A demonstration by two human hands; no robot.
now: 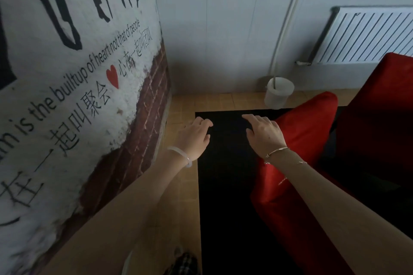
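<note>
1. A painted wall (67, 96) is seen on the far left, marked with black figures, printed lettering and a red heart, and patches of brick are shown at its lower edge.
2. The left hand (194, 136) is held out, palm down, above the far left corner of the black mat (223, 196). Its grip is slack, the fingers are loosely bent, and nothing is held in it. Whether the mat is touched cannot be told.
3. A pale bangle (178, 155) is worn on the left wrist.
4. The black mat is laid flat on the tan floor (183, 105), between the painted wall and the red cushion (308, 131), and its near end is cut off by the lower edge of the view.
5. The right hand (264, 136) is held over the mat's far end, just beside the cushion. Its grip is likewise empty: the forefinger is stretched forward and the other fingers are loosely curved downward.
6. A thin metal bracelet (276, 152) is worn on the right wrist.
7. The red cushion is propped along the mat's right edge, and part of it is hidden under the right forearm.
8. A white bucket (279, 92) is set on the floor against the back wall, beyond the mat.
9. A white radiator (366, 35) is mounted on the wall at the upper right, above a red seat (380, 107).
</note>
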